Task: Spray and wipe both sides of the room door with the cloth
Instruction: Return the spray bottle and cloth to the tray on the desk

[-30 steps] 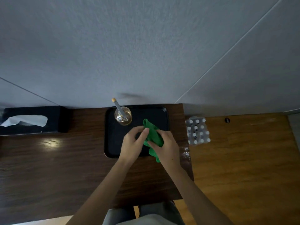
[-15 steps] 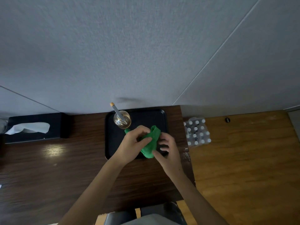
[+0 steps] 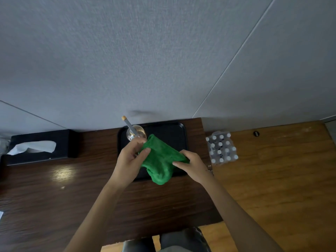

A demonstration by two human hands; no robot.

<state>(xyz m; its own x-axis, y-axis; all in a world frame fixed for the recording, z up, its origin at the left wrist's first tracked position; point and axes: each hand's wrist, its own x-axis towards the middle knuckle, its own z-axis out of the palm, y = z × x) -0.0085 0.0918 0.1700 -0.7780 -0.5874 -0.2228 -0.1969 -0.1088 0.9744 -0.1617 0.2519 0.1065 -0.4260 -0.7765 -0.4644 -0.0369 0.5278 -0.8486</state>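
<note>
Task at preparatory stage: no door is in view, so spraying and wiping of both sides appear wholly outstanding. The green cloth (image 3: 161, 160) is held above the black tray (image 3: 179, 128) on the dark desk (image 3: 54, 197). Left hand (image 3: 130, 159) pinches the cloth's upper corner between thumb and fingers; right hand (image 3: 192, 163) grips its opposite edge, fingers curled. The spray bottle (image 3: 135, 133) stands untouched on the tray (just beyond the left hand).

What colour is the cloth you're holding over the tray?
Bright green, plain, no pattern. The cloth shows best in the head view, the only one.
</note>
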